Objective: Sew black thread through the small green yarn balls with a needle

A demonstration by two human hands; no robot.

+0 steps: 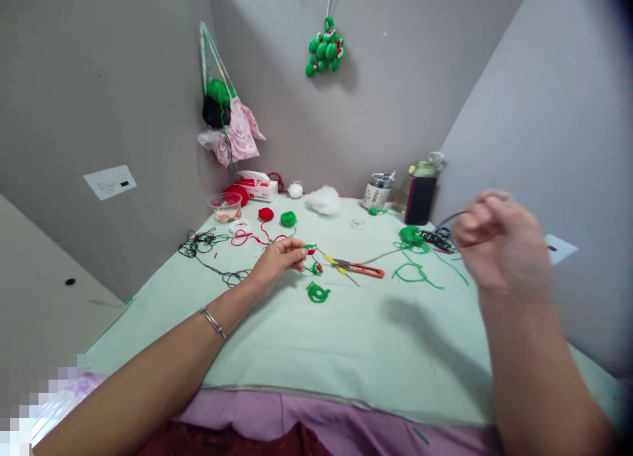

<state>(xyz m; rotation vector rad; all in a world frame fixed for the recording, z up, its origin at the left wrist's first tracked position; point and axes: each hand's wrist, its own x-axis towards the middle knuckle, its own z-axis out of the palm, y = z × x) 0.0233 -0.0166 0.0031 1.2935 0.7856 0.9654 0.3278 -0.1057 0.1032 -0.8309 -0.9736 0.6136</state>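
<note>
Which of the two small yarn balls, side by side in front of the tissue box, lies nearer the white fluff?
The green ball; the red ball sits to its left, farther from the white fluff.

Left hand (281, 261) pinching crochet piece (310, 251); blurred right hand (502, 245) raised.
</note>
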